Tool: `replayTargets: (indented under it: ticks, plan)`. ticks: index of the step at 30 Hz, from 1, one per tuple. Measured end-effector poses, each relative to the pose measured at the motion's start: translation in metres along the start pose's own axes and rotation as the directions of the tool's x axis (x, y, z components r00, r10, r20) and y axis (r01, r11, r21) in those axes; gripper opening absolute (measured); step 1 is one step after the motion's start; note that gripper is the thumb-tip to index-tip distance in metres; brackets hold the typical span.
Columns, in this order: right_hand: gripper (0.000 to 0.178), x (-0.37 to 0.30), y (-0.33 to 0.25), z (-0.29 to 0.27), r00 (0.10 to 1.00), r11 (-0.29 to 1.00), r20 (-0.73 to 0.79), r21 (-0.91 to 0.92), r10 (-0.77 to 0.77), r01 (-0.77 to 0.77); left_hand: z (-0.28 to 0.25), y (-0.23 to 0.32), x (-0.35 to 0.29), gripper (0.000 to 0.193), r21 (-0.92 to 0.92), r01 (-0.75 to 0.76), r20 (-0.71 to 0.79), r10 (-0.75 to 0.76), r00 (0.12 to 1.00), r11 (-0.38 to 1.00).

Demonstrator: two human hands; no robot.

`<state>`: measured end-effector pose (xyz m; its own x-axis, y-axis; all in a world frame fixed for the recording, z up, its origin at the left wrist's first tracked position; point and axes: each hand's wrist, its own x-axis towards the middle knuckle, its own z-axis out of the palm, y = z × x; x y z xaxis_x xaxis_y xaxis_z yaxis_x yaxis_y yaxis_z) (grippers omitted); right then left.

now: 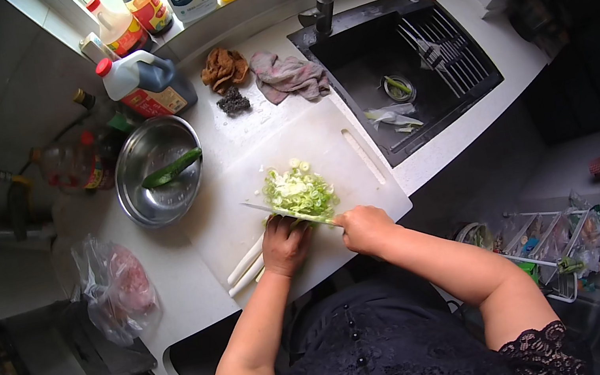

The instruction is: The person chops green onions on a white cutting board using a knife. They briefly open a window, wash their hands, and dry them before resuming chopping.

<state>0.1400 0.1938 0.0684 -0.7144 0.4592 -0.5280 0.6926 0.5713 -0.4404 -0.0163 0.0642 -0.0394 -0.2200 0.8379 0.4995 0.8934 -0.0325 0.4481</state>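
Note:
My right hand (368, 229) is closed around the handle of a kitchen knife (290, 212), whose blade points left and away from me. Closed fingers of my left hand (286, 246) press on a bunch of scallions (247, 266) right beside the blade. Their white ends stick out to the left of that hand, while the part under the fingers is hidden. Beyond the knife lies a loose heap of chopped scallions (298, 188), white and pale green. All of this is on a white cutting board (227, 208) at the counter's front edge.
Left of the board stands a steel bowl (146, 202) with a long green vegetable (172, 168) in it. A bag of pinkish food (125, 287) lies at the counter's left. Behind are a rag (289, 77), a scouring pad (233, 101) and bottles (150, 85). The black sink (338, 60) is at right.

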Motion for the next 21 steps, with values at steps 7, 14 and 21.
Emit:
replayTargets:
  ticks: [7, 14, 21]
  plan:
    - [0.03, -0.014, 0.025, -0.011, 0.994, 0.998, 0.094, -0.026, 0.056, -0.054, -0.006, 0.001, 0.002, 0.025, -0.003, 0.013, 0.033, -0.013, 0.999, 1.0]
    - [0.031, -0.011, 0.002, -0.018, 0.993, 0.997, 0.109, -0.065, 0.049, -0.042, -0.002, -0.001, 0.004, 0.025, 0.002, -0.005, -0.009, 0.005, 1.0, 1.0]
    - [0.029, -0.017, 0.011, -0.022, 0.989, 0.996, 0.13, -0.066, 0.073, -0.065, -0.004, -0.003, 0.004, 0.025, -0.005, -0.011, 0.004, 0.011, 1.0, 1.0]
